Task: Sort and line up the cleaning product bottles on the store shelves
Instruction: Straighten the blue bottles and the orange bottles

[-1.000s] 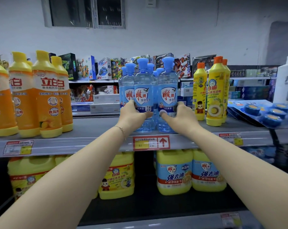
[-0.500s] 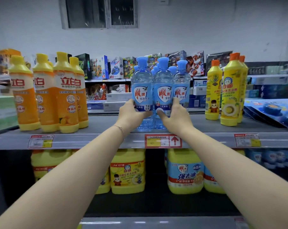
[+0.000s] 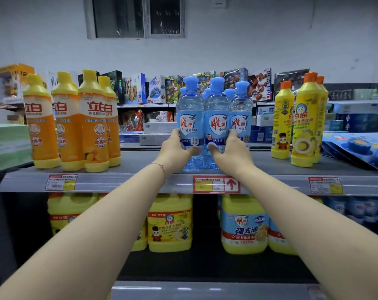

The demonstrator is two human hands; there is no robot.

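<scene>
Blue-tinted clear plastic marks the cluster of dish-detergent bottles (image 3: 216, 118) that is stood at the middle of the grey metal upper shelf (image 3: 136, 163), close to its front edge and directly above a red price tag with an arrow (image 3: 216, 184). Three are seen in the front row, upright and touching, with more blue caps visible behind them. The cluster is clasped low down from both sides. The left hand (image 3: 175, 151), with a thin bracelet (image 3: 161, 166) at its wrist, is curled round the leftmost front bottle with the thumb laid across its front. The right hand (image 3: 231, 154) is wrapped round the right side of the middle bottle, with its thumb pressed near the label's lower edge. How far the fingers reach behind cannot be told. Well to the left on the same shelf, orange bottles with yellow caps (image 3: 94, 126) are grouped upright, touching one another. Well to the right, yellow bottles with orange caps (image 3: 305, 122) are stood, and beyond them blue blister packs (image 3: 357, 146) are laid at a slant. On the shelf below, yellow jugs (image 3: 169, 226) are set at the left and blue-labelled jugs (image 3: 244, 228) at the right. Boxed toys (image 3: 155, 89) are ranged on a farther shelving unit behind.
</scene>
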